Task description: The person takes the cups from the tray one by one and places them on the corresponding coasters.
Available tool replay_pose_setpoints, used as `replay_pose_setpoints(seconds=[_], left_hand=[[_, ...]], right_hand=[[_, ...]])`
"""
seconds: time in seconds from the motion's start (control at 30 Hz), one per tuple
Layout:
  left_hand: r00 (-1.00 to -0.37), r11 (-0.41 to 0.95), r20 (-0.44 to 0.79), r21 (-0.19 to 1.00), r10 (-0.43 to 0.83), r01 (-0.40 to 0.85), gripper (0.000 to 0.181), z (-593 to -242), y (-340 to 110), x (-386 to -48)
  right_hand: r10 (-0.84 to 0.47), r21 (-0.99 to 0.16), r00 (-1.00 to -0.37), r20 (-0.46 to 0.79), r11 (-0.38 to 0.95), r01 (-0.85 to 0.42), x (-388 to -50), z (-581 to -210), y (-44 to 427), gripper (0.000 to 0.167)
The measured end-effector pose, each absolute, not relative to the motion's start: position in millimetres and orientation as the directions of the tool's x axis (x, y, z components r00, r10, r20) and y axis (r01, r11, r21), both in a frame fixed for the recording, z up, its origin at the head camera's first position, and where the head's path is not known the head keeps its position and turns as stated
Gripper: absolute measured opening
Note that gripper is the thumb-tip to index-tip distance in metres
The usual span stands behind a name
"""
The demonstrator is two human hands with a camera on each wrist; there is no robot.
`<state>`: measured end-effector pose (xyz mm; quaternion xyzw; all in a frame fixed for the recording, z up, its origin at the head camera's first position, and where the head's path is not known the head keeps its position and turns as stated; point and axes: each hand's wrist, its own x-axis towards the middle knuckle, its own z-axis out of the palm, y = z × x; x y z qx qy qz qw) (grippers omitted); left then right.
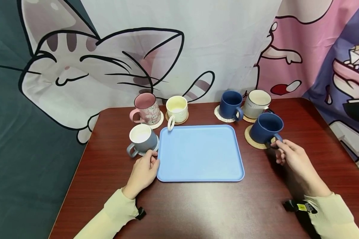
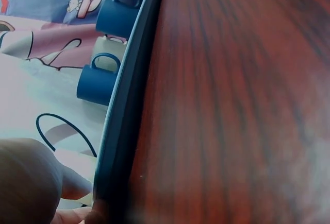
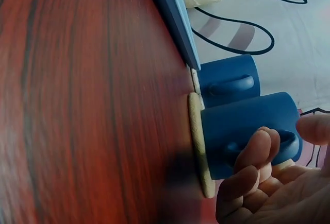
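A light blue tray (image 1: 200,154) lies flat on the table. My left hand (image 1: 143,172) is at its left edge, fingers bent, with thumb and fingertips holding the rim. Close by that hand, a grey-blue mug (image 1: 146,141) with a white inside stands on a coaster. On the right, a dark blue mug (image 1: 264,129) stands upright on a round woven coaster (image 1: 254,141). My right hand (image 1: 293,157) grips this mug's handle. The right wrist view shows curled fingers (image 3: 258,154) at the handle, the thumb lying to the other side.
Behind the tray, a pink mug (image 1: 149,108) and a cream mug (image 1: 179,109) stand on coasters at left. Another dark blue mug (image 1: 228,103) and a white ribbed mug (image 1: 254,105) stand at back right. A printed curtain (image 1: 227,39) hangs behind the wooden table (image 1: 215,209).
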<state>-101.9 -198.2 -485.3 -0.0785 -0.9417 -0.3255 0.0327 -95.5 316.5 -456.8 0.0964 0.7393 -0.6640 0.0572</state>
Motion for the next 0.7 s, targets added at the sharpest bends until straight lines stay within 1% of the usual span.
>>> replay_pose_setpoints(seconds=[0.07,0.2,0.33,0.47,0.6,0.7], left_hand=[[-0.984,0.783,0.115,0.595,0.138,0.179,0.017,-484.6,-198.5,-102.3],[-0.980,0.795,0.126,0.574,0.152,0.197,0.019,-482.8,-199.8,-102.4],[-0.976,0.816,0.143,0.537,0.163,0.215,0.023,-481.7,-200.9,-100.0],[-0.969,0.843,0.173,0.482,0.177,0.240,0.026,-480.2,-199.7,-96.2],[-0.953,0.856,0.238,0.436,0.187,0.277,0.024,-475.6,-197.2,-94.4],[-0.933,0.856,0.299,0.410,0.200,0.315,0.023,-470.8,-194.6,-95.3]], right_hand=[[0.086,-0.953,-0.978,-0.188,0.226,0.203,-94.8,-453.8,316.6,0.023],[0.124,-0.884,-0.983,-0.139,0.431,0.179,-94.5,-447.2,314.5,0.031],[0.135,-0.847,-0.987,-0.082,0.513,0.141,-94.0,-441.8,310.9,0.037],[0.166,-0.787,-0.986,0.033,0.612,0.077,-93.5,-438.2,306.1,0.040],[0.225,-0.722,-0.961,0.159,0.691,0.042,-92.6,-435.2,296.6,0.039],[0.241,-0.694,-0.938,0.248,0.720,0.002,-92.0,-432.9,286.0,0.033]])
